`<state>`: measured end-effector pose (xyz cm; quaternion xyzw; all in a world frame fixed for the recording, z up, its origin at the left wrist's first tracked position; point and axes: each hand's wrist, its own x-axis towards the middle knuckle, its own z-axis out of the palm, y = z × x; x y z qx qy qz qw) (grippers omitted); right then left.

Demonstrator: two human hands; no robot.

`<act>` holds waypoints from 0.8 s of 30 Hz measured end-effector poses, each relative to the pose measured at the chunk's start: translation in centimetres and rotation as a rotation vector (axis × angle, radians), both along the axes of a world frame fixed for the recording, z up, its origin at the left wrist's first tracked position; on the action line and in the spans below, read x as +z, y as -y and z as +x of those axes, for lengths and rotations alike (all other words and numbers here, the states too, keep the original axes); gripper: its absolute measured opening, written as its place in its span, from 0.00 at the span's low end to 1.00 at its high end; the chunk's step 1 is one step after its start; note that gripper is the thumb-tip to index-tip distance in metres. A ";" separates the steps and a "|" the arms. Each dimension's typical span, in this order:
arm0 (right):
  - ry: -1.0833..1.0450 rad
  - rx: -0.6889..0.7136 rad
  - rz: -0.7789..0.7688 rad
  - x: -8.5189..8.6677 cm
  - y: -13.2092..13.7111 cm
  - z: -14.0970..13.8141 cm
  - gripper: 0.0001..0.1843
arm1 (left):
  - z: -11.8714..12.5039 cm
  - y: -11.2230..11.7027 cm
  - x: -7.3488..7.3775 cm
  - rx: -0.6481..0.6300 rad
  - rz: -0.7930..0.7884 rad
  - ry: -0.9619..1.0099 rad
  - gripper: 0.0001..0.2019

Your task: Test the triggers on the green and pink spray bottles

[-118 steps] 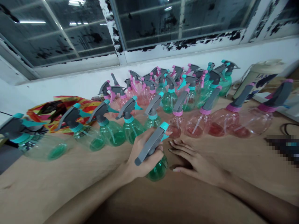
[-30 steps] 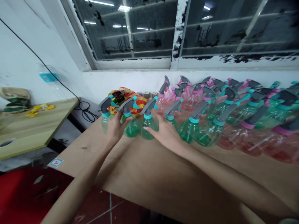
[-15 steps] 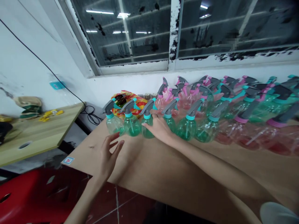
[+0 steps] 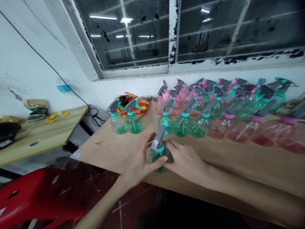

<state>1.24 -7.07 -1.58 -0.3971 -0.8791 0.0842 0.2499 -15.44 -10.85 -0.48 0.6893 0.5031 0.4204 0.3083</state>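
A green spray bottle with a grey trigger and turquoise collar is between my two hands near the table's front edge. My left hand wraps its left side, the thumb across the front. From the right, my right hand closes on the same bottle, its fingers partly hidden behind it. Behind, a row of spray bottles stands upright, with a gap between a green bottle on the left and another green bottle. Farther right are bottles with pink collars and reddish liquid, such as one pink-collared bottle.
The brown table meets a wall below a window. A red and yellow bag lies behind the left bottles. To the left are a wooden side table, a black cable and a red stool.
My right hand has brought a green spray bottle out of the row toward me. My left hand has moved right and closed on it. A gap now shows in the row.
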 end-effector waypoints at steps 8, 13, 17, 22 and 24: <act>0.057 -0.070 0.048 -0.3 0.7 7.3 0.18 | 7.9 -3.7 -0.4 -0.173 0.095 -0.002 0.28; 0.049 -0.142 0.181 -1.5 -0.2 11.0 0.30 | 12.4 -6.5 -0.4 -0.280 0.111 0.041 0.15; 0.001 -0.090 0.210 -2.7 -1.4 13.3 0.35 | 14.6 -7.9 -0.8 -0.279 0.174 0.036 0.14; -0.007 -0.046 0.087 -5.8 -3.2 17.5 0.33 | 15.1 -8.7 -0.7 -0.259 0.164 -0.047 0.15; -0.004 -0.054 0.027 -7.2 -3.9 19.2 0.30 | 15.1 -8.8 -0.5 -0.246 0.153 -0.082 0.17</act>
